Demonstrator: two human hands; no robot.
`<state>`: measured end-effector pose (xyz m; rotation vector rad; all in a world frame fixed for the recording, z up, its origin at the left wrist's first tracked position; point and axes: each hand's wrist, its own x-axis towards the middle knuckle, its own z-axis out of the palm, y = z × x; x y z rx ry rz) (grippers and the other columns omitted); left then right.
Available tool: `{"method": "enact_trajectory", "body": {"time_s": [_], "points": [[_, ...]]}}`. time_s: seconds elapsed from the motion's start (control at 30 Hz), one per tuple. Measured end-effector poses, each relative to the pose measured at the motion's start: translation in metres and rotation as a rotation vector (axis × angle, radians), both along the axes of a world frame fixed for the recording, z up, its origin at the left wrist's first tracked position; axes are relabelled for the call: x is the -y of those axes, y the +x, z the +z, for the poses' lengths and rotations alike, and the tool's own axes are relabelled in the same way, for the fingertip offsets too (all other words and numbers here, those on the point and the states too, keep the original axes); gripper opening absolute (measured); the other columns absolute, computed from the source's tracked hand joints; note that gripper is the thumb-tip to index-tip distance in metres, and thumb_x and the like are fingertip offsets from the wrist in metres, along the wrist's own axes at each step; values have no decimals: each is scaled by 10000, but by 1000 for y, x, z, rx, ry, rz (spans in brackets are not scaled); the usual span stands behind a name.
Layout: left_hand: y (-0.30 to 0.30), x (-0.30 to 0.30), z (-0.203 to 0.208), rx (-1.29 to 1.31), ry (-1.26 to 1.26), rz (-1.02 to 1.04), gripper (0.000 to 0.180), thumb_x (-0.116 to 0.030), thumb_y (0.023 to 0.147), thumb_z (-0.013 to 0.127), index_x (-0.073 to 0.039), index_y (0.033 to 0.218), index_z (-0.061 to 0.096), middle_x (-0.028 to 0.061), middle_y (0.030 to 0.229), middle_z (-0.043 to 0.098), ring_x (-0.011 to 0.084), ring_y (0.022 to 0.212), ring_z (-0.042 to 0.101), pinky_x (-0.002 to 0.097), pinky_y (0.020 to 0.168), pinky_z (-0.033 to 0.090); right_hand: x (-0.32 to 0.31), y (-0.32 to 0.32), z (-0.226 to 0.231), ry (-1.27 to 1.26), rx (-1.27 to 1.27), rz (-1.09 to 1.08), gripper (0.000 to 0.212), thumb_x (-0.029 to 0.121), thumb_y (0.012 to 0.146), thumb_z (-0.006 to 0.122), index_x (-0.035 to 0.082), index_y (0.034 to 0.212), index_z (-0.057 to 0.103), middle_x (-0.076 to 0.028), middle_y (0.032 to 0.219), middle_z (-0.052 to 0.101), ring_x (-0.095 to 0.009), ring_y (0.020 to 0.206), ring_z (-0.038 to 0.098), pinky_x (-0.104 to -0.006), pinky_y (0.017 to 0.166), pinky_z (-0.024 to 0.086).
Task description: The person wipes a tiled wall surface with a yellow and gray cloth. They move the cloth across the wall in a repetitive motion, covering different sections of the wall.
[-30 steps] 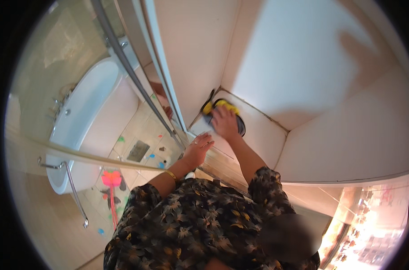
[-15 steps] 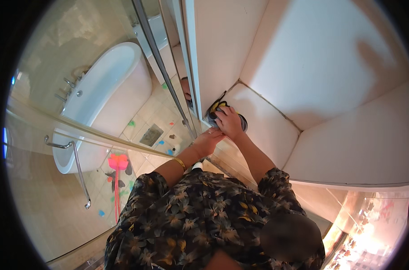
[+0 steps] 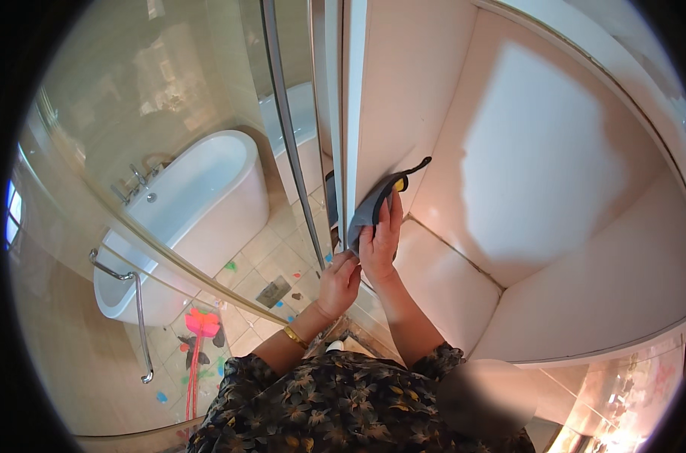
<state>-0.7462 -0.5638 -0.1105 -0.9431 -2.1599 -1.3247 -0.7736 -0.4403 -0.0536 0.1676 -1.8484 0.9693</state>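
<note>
Holding a grey, black-edged cloth [image 3: 369, 211], our right grip [image 3: 381, 245] keeps thumb and fingers closed on it beside the left front edge of the white recess [image 3: 441, 260]; our left grip [image 3: 338, 288] curls near its lower end, pinching what, we cannot tell.

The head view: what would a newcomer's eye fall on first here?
Probably the white bathtub, big and glossy on the left, and the vivid pink flower shape at lower left. Near the centre, the right hand holds a grey, black-edged cloth near a pale wall's edge.
</note>
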Motion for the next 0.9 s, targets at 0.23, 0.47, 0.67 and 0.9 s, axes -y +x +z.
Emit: {"method": "enact_trajectory", "body": {"time_s": [0.23, 0.47, 0.67, 0.9], "points": [[6, 15, 58, -332, 23, 48, 227, 95, 786, 621, 47, 1007, 641, 274, 1238, 546, 436, 1065, 583, 444, 856, 505, -1, -1, 8, 151, -119, 27, 644, 25, 815, 583, 44, 1437, 417, -319, 1508, 304, -528, 1348, 368, -501, 1076, 388], [-16, 16, 103, -666, 133, 194, 419, 50, 852, 615, 23, 1261, 527, 311, 1437, 394, 458, 1308, 434, 483, 1067, 379, 12, -23, 105, 242, -342, -22, 632, 23, 739, 668, 89, 1354, 535, -310, 1468, 368, -537, 1302, 410, -548, 1047, 390], [-30, -1, 107, -564, 174, 76, 555, -50, 911, 592, 63, 1412, 380, 350, 1528, 235, 505, 1412, 284, 531, 1146, 264, 5, -27, 21, 94, -200, 169, 332, 140, 797, 726, 160, 1128, 708, -229, 1399, 450, -504, 1275, 461, -545, 1038, 422], [-39, -6, 82, -517, 354, 51, 598, -184, 954, 536, -3, 1481, 319, 343, 1530, 246, 532, 1398, 289, 575, 1141, 251, 11, -34, 103, 232, -457, 116, 543, 10, 742, 675, 80, 1267, 555, -304, 1430, 414, -561, 1267, 432, -574, 1008, 409]]}}
